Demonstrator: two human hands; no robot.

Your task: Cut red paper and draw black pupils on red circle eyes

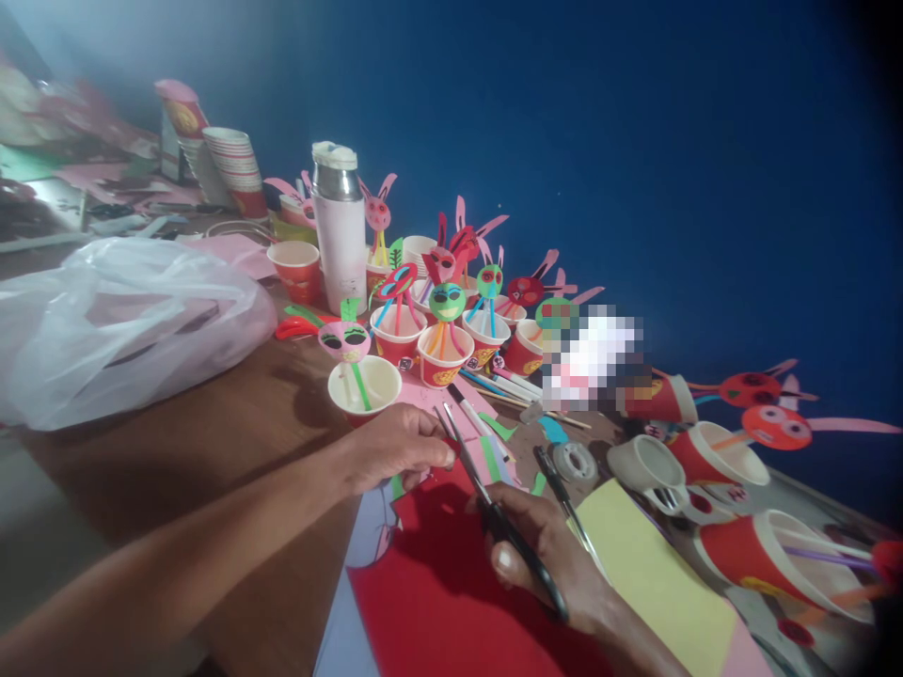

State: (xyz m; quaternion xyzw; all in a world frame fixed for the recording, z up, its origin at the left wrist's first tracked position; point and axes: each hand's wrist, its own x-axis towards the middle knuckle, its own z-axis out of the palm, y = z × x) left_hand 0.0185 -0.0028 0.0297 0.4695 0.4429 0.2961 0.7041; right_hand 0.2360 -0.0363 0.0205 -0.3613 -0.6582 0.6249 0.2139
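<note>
My right hand (543, 545) is wrapped around black-handled scissors (504, 527), their blades pointing up and away from me. To the left, my left hand (395, 447) is closed in a pinch, with a small bit of red paper showing at its fingertips beside the blades. Whether the blades touch that paper I cannot tell. Beneath both hands lies a large red paper sheet (430, 592) with a curved cut in its left edge. A pale lilac sheet (335, 625) shows under it. Beyond my left hand stands a white-lined paper cup (339, 390) holding a pink paper face.
Several red paper cups (441, 371) with paper faces on straws stand along the blue wall. A white flask (340, 244) rises behind them. At left lies a white plastic bag (119, 329). A tape roll (575, 463), a mug (645, 465) and yellow paper (645, 564) are at right.
</note>
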